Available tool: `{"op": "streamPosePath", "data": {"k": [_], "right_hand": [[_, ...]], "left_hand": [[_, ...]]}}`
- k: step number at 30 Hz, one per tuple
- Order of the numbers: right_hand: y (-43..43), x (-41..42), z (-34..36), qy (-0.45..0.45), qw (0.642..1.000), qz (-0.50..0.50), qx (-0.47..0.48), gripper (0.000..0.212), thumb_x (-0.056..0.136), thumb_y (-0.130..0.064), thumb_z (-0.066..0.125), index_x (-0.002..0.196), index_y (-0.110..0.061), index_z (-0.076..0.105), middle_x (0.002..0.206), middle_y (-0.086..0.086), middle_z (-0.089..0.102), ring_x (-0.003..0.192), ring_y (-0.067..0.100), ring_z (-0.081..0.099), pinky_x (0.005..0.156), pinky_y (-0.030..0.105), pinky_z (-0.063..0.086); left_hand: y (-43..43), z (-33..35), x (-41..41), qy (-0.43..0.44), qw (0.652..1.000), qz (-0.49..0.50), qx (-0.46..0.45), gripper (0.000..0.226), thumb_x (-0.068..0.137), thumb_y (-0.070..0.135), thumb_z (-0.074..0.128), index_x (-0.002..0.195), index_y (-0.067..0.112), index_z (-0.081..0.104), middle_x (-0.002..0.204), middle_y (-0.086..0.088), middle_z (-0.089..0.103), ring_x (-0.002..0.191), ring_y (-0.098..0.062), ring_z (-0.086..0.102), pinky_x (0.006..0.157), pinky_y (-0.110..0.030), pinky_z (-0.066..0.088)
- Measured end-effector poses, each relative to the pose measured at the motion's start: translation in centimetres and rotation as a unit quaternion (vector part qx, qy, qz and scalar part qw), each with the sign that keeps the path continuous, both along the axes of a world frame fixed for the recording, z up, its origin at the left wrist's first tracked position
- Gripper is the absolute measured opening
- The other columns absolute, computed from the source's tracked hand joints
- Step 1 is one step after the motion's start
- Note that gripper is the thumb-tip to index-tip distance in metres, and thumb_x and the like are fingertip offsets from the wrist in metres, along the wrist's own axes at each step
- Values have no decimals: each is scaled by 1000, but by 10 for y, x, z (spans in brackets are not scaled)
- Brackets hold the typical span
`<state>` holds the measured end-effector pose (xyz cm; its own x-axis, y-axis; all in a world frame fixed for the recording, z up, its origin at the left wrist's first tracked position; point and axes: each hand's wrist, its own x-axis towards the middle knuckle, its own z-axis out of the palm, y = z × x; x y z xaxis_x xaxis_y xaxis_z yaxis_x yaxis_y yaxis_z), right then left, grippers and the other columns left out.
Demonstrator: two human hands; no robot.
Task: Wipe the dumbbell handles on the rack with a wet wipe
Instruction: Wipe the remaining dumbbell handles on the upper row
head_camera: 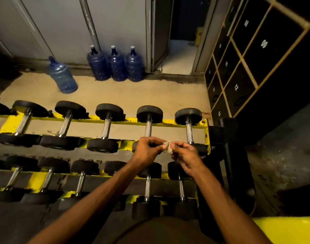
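Fingers [153,140]: both sets are curling inward and pinching a small, crumpled wet wipe [167,147], with the fingertips of the two hands nearly meeting over it.
Left hand [147,151]: is gripping one side of the wipe between thumb and forefinger, knuckles facing up.
Right hand [185,156]: is pinching the opposite side and pulling no visible slack.
Wipe position: it is hanging bunched between the hands, over the near edge of the top tier, and is touching no metal.
Dumbbell handles: they are lying across the rails of the yellow rack [133,119] in two tiers. One top-tier handle [148,128] is showing just beyond the left hand, and the end handle [189,132] just beyond the right.
Step in hand: the person seems to be readying the wipe, either opening or refolding it. Which one is not clear, and wiping is not yet happening.
Next move: it is calling for one hand to take the wipe alone, wrap it round a nearby handle and rub along the bar between the weights.
Background: blue water bottles [116,65] are standing by the wall, and numbered lockers [238,80] are filling the right side.
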<state>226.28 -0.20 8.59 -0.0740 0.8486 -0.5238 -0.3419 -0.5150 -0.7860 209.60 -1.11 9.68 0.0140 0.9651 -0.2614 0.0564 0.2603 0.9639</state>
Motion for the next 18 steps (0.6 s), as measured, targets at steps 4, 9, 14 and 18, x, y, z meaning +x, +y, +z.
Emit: {"op": "streamPosePath", "data": {"k": [4, 9, 14, 18], "right_hand": [[-32, 1, 8, -7, 1000, -24, 13, 9, 88, 0, 67, 94, -5, 73, 90, 12, 76, 83, 22, 73, 66, 30, 59], [-63, 3, 15, -13, 999, -41, 28, 18, 89, -2, 67, 106, 1, 71, 99, 17, 75, 95, 28, 73, 75, 33, 60], [-76, 20, 18, -46, 995, -73, 48, 27, 77, -2, 79, 103, -5, 74, 98, 13, 76, 95, 28, 73, 86, 40, 58], [-65, 31, 22, -59, 992, -102, 56, 23, 75, -1, 81, 96, -8, 75, 94, 12, 76, 93, 29, 73, 81, 39, 60]], "left_hand": [[-30, 10, 8, 23, 999, -4, 40, 14, 87, 0, 74, 97, 8, 79, 95, -3, 78, 93, -18, 74, 91, -42, 60], [-56, 8, 13, 107, 991, -47, 72, 36, 90, -7, 65, 103, 24, 78, 100, 7, 77, 99, -8, 71, 94, -39, 58], [-66, 20, 25, 123, 980, -112, 107, 57, 89, -19, 51, 108, 29, 75, 105, 13, 74, 107, -3, 65, 99, -26, 52], [-52, 25, 29, 115, 977, -138, 117, 63, 88, -22, 47, 102, 33, 75, 106, 9, 74, 106, -7, 65, 95, -24, 53]]}}
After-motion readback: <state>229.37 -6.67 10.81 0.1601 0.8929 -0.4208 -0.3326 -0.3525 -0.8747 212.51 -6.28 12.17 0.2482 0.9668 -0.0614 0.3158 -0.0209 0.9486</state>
